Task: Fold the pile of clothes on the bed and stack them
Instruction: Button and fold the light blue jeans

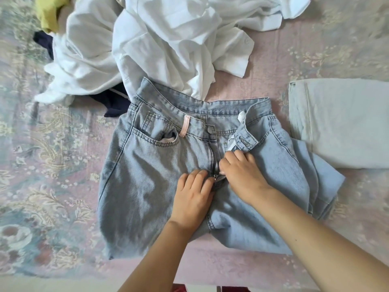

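Note:
Light blue jeans [147,178] lie front side up in the middle of the bed, the fly open and the waistband button undone. My left hand [193,197] lies on the denim just left of the zipper, fingers curled at the fly's lower end. My right hand [242,173] pinches the right flap of the fly beside the zipper pull [215,176]. A heap of white garments [160,43] sits beyond the jeans. A folded pale blue garment [345,123] lies to the right.
A yellow garment [49,13] and a dark navy one [113,102] poke out from the white heap at the far left. The floral pink bedspread [42,165] stretches left of the jeans. The bed's near edge [84,281] runs along the bottom.

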The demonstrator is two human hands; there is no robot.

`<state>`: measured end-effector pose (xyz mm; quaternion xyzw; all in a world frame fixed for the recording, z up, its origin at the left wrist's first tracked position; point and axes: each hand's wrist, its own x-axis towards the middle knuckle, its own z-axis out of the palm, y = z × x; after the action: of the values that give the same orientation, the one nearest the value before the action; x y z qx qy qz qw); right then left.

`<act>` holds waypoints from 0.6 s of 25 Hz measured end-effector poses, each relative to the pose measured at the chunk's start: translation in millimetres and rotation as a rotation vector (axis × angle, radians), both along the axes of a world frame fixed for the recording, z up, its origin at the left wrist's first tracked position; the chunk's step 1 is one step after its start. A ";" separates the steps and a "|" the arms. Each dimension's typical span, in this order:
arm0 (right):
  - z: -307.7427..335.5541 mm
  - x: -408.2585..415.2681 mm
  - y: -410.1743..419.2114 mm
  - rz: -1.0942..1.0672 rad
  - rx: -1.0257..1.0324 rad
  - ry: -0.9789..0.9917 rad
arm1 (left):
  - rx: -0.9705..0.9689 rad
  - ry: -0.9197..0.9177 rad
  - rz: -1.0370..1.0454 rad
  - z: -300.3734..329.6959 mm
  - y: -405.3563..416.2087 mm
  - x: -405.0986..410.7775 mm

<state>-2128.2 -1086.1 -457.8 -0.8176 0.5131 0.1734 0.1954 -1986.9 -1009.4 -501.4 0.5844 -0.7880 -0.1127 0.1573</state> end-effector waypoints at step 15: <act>35.6 -18.7 -8.0 -0.026 -0.496 -0.449 | -0.069 0.369 0.173 35.0 -23.4 -13.3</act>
<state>-2146.8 -1094.1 -422.2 -0.8514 0.4943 -0.1437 0.1005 -2000.2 -1032.8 -466.5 0.6137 -0.6961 -0.1770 0.3278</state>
